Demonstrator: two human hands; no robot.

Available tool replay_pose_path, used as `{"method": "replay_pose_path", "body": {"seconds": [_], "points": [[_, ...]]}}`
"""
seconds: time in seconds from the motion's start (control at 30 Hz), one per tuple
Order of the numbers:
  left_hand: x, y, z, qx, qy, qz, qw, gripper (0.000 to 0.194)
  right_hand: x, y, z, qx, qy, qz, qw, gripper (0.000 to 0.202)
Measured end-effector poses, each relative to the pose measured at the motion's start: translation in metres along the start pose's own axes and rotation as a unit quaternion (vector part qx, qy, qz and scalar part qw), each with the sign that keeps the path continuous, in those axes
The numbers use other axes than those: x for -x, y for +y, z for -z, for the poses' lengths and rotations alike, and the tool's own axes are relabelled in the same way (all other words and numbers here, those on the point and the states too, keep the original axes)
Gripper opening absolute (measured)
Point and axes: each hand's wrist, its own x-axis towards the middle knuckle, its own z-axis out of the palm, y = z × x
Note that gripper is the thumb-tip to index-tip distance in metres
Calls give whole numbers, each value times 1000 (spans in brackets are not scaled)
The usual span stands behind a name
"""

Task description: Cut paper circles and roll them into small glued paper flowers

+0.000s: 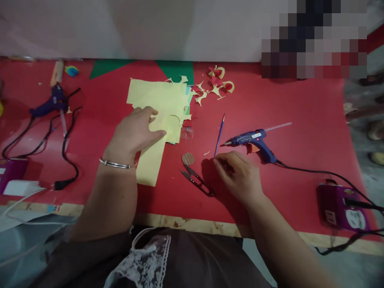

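Observation:
My left hand [132,130] is over a pile of pale yellow paper [156,100], its thumb and fingers apart and nothing between them. A longer yellow strip [151,166] sticks out below the pile. My right hand [238,174] is curled, with thumb and forefinger pinched at the near end of a slim blue pen [220,134]. Between the hands lie black thread snips [198,182] and a small round brown disc [188,159]. A blue glue gun [250,140] with an orange trigger rests just beyond my right hand, a clear glue stick in its back.
Cut yellow scraps and red-and-yellow paper pieces [216,82] lie beyond the pile. Another glue gun [54,100] with looping black cords is at the left. A purple box [339,208] with cables stands at the right edge. A white plug adapter [22,187] sits front left.

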Motion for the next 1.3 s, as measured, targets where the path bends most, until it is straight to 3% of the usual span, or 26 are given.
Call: {"method": "replay_pose_path", "body": {"seconds": [0.1,0.17,0.23,0.3,0.4,0.53,0.63,0.83,1.0,1.13,1.3], "points": [[12,-13,-15,1,-4,13,1000,60,2,3,-4,55,1,-24,998,19],[18,-12,-20,-4,15,11,1000,61,3,3,-7,94,2,-42,995,22],[23,0,-22,-4,50,-14,999,54,3,3,-10,131,-4,-61,990,27],[25,22,-27,15,66,-80,995,35,2,2,-12,152,-14,-76,985,30],[21,64,-42,44,-19,-192,980,17,2,3,-14,160,-21,-82,984,31],[12,111,-63,3,-108,-221,969,26,4,8,-15,148,-21,-70,986,32],[9,125,-67,-22,-144,-205,968,15,5,11,-14,125,-18,-63,990,31],[8,114,-61,-45,-171,-166,970,16,3,8,-9,75,-47,-89,992,27],[6,99,-63,-39,-129,-143,981,2,2,3,-6,52,-51,-122,990,23],[5,89,-64,-6,-128,-127,984,19,3,2,-7,53,-44,-124,990,23],[20,71,-44,81,-23,-81,993,7,3,11,9,76,23,-115,990,21]]}}
